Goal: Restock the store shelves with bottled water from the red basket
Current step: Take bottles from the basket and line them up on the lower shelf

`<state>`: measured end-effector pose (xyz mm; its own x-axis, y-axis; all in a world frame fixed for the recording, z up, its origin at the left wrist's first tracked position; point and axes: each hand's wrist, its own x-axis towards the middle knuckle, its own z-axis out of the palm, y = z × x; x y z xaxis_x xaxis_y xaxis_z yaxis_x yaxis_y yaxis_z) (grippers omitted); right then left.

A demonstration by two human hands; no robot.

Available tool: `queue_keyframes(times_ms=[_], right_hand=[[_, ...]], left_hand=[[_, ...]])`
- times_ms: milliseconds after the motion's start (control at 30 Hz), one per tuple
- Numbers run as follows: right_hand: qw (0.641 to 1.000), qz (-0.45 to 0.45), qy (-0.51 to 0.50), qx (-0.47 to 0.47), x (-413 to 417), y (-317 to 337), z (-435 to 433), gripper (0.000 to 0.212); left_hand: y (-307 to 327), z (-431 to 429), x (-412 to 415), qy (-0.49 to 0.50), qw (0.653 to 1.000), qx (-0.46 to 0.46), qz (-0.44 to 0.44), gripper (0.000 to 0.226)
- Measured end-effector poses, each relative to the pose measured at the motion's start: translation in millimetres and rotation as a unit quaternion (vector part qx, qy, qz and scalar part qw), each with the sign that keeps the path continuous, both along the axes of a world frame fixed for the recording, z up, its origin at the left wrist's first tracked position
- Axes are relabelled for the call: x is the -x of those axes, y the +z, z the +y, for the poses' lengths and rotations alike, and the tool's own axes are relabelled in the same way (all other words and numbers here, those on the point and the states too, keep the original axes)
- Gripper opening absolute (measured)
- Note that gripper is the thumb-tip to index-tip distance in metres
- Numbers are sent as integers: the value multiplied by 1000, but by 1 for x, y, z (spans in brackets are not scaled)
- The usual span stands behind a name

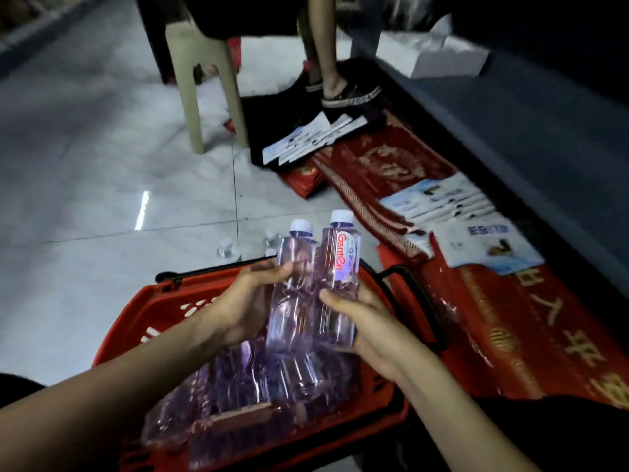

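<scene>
A red basket (pixel 163 311) sits on the floor below me, filled with several purple-tinted water bottles (pixel 238 386) in torn plastic wrap. Above it I hold two upright bottles side by side. My left hand (pixel 248 301) grips the left bottle (pixel 289 301), which has a white cap. The right bottle (pixel 338 267) carries a red and white label, and my right hand (pixel 367 332) grips it near its base.
A beige plastic chair (pixel 194 80) stands ahead on the grey tiled floor, with a person's sandalled feet (pixel 343 90) beside it. Red mats (pixel 510 321) and stacked white bags (pixel 476 226) lie to the right along a dark shelf base (pixel 531 137). Loose bottles (pixel 228 250) stand behind the basket.
</scene>
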<state>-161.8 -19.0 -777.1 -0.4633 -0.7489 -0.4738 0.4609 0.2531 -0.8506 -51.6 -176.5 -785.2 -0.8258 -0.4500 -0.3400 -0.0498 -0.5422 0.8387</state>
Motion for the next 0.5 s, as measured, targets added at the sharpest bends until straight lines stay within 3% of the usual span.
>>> queue_keyframes(times_ms=[67,167,233,400,500], right_hand=[[1000,8,1,3,2,16,10,87],[999,34,4,23,1,38,28,48],[998,47,5,52,2,51,44,38],[987,102,-59,109,10,86,84,50],[972,159,-126,117,20,104,115,52]], left_hand=[[17,12,-2,-28,999,13,9,53],[38,34,0,-24,996,63,56,76],[47,48,7,-10,990,106,88,73],[77,80,37,6,980,106,169,50],[99,102,63,-66,966,85,233,57]])
